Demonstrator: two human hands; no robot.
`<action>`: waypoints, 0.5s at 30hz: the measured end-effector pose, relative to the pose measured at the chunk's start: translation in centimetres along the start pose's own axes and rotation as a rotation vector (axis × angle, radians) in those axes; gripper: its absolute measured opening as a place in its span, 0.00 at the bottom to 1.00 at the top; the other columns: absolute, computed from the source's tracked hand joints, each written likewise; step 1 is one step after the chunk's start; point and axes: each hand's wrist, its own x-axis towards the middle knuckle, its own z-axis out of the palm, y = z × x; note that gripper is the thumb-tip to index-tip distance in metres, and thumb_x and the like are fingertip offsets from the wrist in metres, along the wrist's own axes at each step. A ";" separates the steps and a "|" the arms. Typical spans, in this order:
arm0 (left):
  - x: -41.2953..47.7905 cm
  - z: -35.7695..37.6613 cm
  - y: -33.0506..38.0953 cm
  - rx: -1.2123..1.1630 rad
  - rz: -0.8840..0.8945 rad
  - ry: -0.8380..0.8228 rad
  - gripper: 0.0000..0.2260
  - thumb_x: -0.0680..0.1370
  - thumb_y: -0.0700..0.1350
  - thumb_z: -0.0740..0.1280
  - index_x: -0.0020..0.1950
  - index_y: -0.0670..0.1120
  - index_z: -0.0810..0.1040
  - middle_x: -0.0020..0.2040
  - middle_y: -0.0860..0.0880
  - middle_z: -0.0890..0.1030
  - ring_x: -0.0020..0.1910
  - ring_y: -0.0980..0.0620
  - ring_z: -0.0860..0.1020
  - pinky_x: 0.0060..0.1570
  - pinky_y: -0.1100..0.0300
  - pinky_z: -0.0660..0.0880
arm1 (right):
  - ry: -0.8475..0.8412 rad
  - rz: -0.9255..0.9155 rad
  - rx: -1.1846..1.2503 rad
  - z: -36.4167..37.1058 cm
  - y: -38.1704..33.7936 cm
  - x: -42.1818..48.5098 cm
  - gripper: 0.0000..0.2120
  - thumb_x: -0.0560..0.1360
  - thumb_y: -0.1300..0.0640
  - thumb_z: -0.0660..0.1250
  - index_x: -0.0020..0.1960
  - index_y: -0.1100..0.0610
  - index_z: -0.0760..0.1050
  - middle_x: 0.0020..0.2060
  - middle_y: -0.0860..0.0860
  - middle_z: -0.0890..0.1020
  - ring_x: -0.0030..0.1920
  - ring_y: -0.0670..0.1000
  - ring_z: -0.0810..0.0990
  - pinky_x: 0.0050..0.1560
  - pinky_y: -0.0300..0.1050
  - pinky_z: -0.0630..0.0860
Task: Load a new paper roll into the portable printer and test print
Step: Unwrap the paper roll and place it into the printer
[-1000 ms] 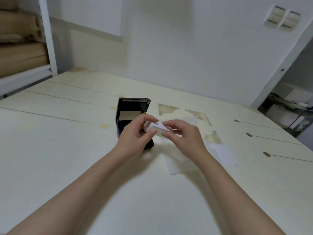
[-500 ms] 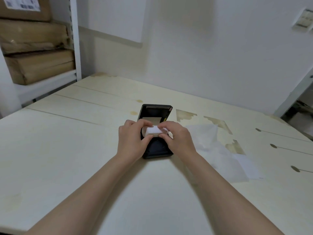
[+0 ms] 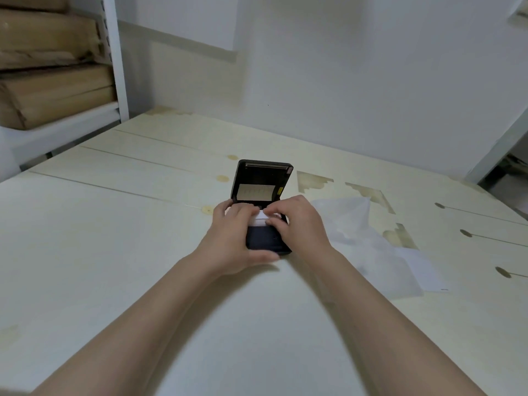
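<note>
A black portable printer (image 3: 264, 241) lies on the pale wooden table (image 3: 114, 252) with its lid (image 3: 261, 178) raised open toward the wall. A white paper roll (image 3: 260, 218) sits at the printer's open compartment, mostly hidden by fingers. My left hand (image 3: 237, 238) holds the roll's left end, its thumb along the printer's near left edge. My right hand (image 3: 297, 224) pinches the roll's right end from above.
Crumpled white wrapping paper (image 3: 371, 247) lies to the right of the printer. A white shelf (image 3: 71, 121) with brown cardboard boxes (image 3: 51, 87) stands at the far left. A white wall runs behind the table. Dark slots (image 3: 468, 232) mark the table's right side.
Both hands have moved forward and down with the paper roll, from in front of the printer into its open compartment. The camera view has shifted left and closer.
</note>
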 end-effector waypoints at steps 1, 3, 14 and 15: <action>-0.1 -0.1 -0.1 0.038 0.026 -0.032 0.41 0.65 0.59 0.78 0.73 0.49 0.65 0.71 0.56 0.68 0.76 0.50 0.51 0.69 0.60 0.60 | -0.009 0.006 0.002 -0.2 -0.1 0.1 0.08 0.75 0.57 0.70 0.52 0.52 0.84 0.49 0.49 0.85 0.56 0.47 0.75 0.49 0.35 0.67; 0.3 -0.3 -0.4 0.070 0.049 -0.043 0.43 0.64 0.57 0.79 0.74 0.49 0.64 0.73 0.55 0.66 0.77 0.49 0.51 0.71 0.58 0.59 | -0.041 0.009 -0.050 -0.6 -0.3 0.3 0.06 0.74 0.57 0.70 0.50 0.55 0.85 0.45 0.49 0.86 0.55 0.51 0.75 0.51 0.42 0.71; 1.0 0.0 -1.4 0.165 0.137 0.011 0.40 0.68 0.64 0.73 0.76 0.55 0.63 0.79 0.61 0.58 0.80 0.55 0.45 0.72 0.53 0.63 | 0.060 0.032 -0.122 0.2 0.2 0.1 0.09 0.77 0.56 0.65 0.45 0.52 0.84 0.45 0.49 0.85 0.51 0.49 0.73 0.42 0.40 0.67; 0.9 0.0 -1.3 0.202 0.152 0.031 0.40 0.68 0.65 0.72 0.76 0.54 0.63 0.79 0.60 0.59 0.80 0.54 0.45 0.73 0.52 0.62 | 0.081 0.028 -0.126 0.3 0.1 0.0 0.09 0.77 0.56 0.65 0.45 0.51 0.84 0.45 0.49 0.84 0.51 0.48 0.73 0.42 0.40 0.68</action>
